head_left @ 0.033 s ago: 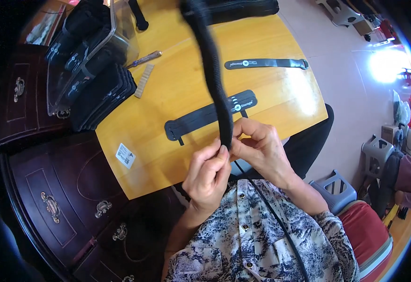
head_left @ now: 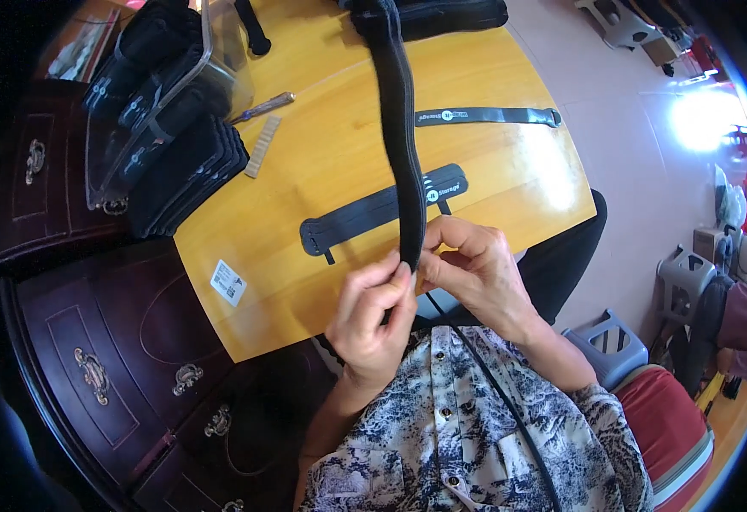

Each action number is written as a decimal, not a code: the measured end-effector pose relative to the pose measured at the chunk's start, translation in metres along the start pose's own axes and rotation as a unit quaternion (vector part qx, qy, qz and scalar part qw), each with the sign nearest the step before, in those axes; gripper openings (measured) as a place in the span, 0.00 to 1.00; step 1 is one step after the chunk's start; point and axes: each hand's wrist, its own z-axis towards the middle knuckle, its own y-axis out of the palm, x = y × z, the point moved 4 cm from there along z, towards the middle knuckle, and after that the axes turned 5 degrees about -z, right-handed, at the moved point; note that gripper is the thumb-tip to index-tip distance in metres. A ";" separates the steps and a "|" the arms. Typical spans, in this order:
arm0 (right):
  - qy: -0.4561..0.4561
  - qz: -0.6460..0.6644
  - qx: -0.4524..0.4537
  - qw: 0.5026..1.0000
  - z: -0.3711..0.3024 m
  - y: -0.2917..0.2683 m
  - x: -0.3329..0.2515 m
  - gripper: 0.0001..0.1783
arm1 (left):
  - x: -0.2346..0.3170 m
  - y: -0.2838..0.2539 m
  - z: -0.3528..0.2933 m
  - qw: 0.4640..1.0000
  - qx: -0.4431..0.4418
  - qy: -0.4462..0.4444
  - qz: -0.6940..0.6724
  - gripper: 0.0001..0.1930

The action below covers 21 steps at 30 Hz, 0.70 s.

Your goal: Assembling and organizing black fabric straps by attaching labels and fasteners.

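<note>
A long black fabric strap [head_left: 401, 154] stretches from my hands up to the top of the view, over the table. My left hand [head_left: 373, 316] is closed, its thumb and fingers pinching the strap's near end. Beside it, my right hand [head_left: 474, 269] is closed too, fingertips at the same end; its fingers partly hide what they grip. Just beyond my hands lies a flat stack of black straps [head_left: 356, 218] with white print, with small bands under it. Farther right rests a single black strap with a ring end [head_left: 493, 117], partly covered by the held strap.
On the yellow table [head_left: 322, 102] are a screwdriver [head_left: 264, 107], a beige comb-like strip [head_left: 262, 147] and a white label [head_left: 228, 283]. A clear bin [head_left: 211, 60] with black strap bundles stands at left, more black bundles [head_left: 450, 19] at the far edge. A dark drawer cabinet [head_left: 92, 324] borders the left.
The upper part of the held strap has swung to the right and turned, showing more of its flat face. My hands have barely moved.
</note>
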 end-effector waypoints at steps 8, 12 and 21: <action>-0.192 -0.205 0.086 0.956 -0.006 0.004 -0.025 0.11 | -0.021 -0.001 -0.006 0.912 0.088 -0.243 -0.319 0.01; -0.271 -0.231 0.120 0.927 -0.008 0.007 -0.028 0.12 | -0.023 0.000 -0.008 0.913 0.091 -0.246 -0.312 0.02; -0.284 -0.270 0.116 0.913 -0.011 0.007 -0.025 0.13 | -0.022 0.005 -0.006 0.941 0.063 -0.223 -0.248 0.03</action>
